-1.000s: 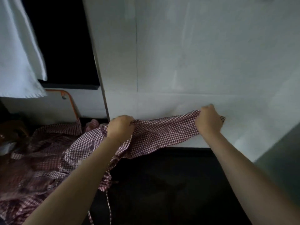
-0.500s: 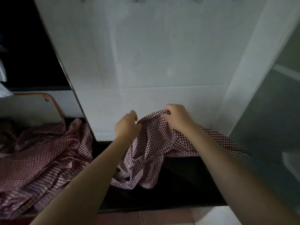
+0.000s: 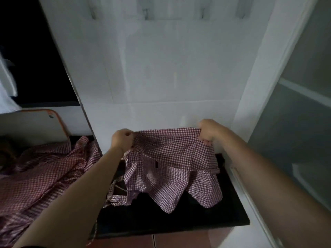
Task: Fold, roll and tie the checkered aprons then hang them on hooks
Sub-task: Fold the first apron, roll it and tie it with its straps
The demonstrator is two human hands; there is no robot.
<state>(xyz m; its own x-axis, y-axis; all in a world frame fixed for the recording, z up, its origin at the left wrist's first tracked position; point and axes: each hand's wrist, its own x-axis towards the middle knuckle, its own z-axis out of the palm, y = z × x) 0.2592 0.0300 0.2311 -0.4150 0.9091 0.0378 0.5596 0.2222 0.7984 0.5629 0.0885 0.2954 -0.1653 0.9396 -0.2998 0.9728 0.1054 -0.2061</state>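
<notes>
Backdrop: white wall (image 3: 179, 68) above a dark counter (image 3: 179, 217); blurred hooks (image 3: 148, 14) along the wall's top, their number unclear
Writing: none legible
Left hand (image 3: 121, 141): fingers curled, clamped on the held apron's upper left edge
Right hand (image 3: 208, 131): fingers curled, gripping the upper right edge; both arms reach forward
Held apron (image 3: 170, 163): one, stretched between the hands, hanging over the counter
Apron heap (image 3: 41, 176): crumpled at left; count unclear

dim room, white wall panel (image 3: 179, 68), black counter (image 3: 179, 217), reddish floor tiles (image 3: 161, 240), frosted glass door (image 3: 304, 122) at right
</notes>
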